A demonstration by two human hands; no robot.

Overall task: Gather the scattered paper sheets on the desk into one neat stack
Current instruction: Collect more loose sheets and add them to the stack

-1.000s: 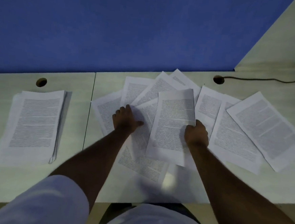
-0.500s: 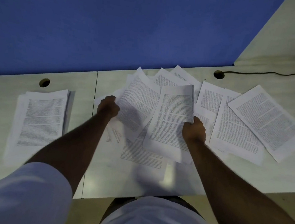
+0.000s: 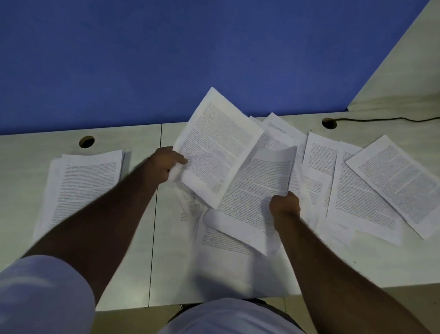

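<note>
Near the middle of the frame the left hand [image 3: 164,164] pinches a printed sheet [image 3: 216,146] by its lower left edge, thumb lying across the face of the page and the other fingers curled behind it. That sheet is lifted and tilted, its top corner rising in front of the blue partition [image 3: 170,44].

Just right of centre the right hand [image 3: 285,205] grips a second sheet [image 3: 257,196] at its right edge, fingers folded round the paper; the page bows upward along its top edge and its left side lies under the first sheet. How many pages each hand holds cannot be told.

Below and between the two hands more sheets [image 3: 223,242] lie flat on the pale desk [image 3: 132,265], partly covered by the held ones. To the right of the frame further loose pages [image 3: 364,194] overlap one another, the farthest one [image 3: 402,181] lying at a slant on top of its neighbour.

At the left of the frame a stack of paper [image 3: 86,182] rests on the desk, well apart from the loose pages, partly hidden by the left forearm.

A round cable hole [image 3: 86,141] sits above the stack. A second hole [image 3: 329,123] at upper right has a dark cable [image 3: 401,119] running from it toward the right edge.
</note>
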